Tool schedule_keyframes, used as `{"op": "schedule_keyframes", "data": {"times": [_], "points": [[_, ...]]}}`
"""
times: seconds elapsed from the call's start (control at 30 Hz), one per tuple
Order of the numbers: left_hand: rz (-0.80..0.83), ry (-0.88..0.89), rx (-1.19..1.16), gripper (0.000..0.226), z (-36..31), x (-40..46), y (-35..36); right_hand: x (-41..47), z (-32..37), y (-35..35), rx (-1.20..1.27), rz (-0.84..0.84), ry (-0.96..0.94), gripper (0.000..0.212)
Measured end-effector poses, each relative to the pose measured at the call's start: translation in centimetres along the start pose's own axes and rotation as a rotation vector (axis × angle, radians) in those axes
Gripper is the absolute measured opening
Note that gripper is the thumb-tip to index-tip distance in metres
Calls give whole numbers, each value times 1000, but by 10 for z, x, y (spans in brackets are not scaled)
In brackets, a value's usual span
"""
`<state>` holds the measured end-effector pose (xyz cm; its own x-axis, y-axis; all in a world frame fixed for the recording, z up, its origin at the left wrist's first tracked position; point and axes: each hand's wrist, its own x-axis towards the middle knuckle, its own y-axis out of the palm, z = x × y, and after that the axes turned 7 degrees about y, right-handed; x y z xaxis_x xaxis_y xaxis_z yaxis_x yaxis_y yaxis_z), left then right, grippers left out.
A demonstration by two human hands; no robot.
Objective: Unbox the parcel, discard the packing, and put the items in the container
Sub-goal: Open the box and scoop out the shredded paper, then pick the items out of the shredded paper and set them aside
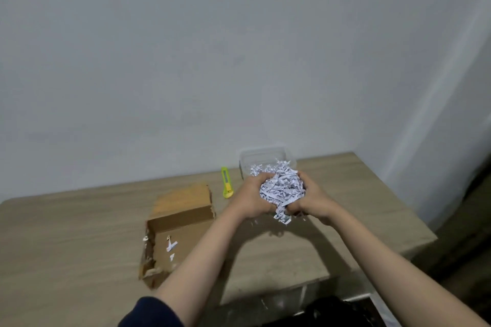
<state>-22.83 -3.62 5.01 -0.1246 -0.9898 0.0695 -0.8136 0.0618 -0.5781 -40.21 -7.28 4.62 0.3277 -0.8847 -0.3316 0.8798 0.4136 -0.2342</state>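
Note:
A wad of white shredded paper packing [282, 188] is held up between both hands above the table. My left hand [252, 196] cups its left side and my right hand [312, 198] cups its right side. A few strips hang below the hands. The opened brown cardboard box [175, 231] lies to the left, its flap folded back, with only a few paper scraps on its floor. A clear plastic container [261, 158] stands just behind the hands, partly hidden by the paper.
A yellow-green utility knife [226, 182] lies between the box and the container. The wooden table [79, 233] ends at the right [414, 233]; a dark bin or bag [334, 310] sits below the near edge. A white wall rises behind.

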Motion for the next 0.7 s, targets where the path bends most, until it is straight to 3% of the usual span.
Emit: {"op": "schedule_keyframes", "data": {"times": [0.23, 0.37, 0.53, 0.63, 0.7], "points": [[61, -179, 2, 90, 24, 8, 90, 13, -80, -36, -8, 26, 84, 93], [85, -249, 74, 93, 29, -1, 109, 22, -104, -40, -12, 82, 38, 94], [23, -228, 85, 111, 38, -12, 111, 33, -100, -62, -318, 165, -53, 113], [-28, -248, 62, 104, 34, -20, 102, 34, -88, -81, -411, 265, -55, 118], [-94, -250, 152, 87, 31, -21, 97, 30, -76, -91, -476, 268, -38, 109]]}}
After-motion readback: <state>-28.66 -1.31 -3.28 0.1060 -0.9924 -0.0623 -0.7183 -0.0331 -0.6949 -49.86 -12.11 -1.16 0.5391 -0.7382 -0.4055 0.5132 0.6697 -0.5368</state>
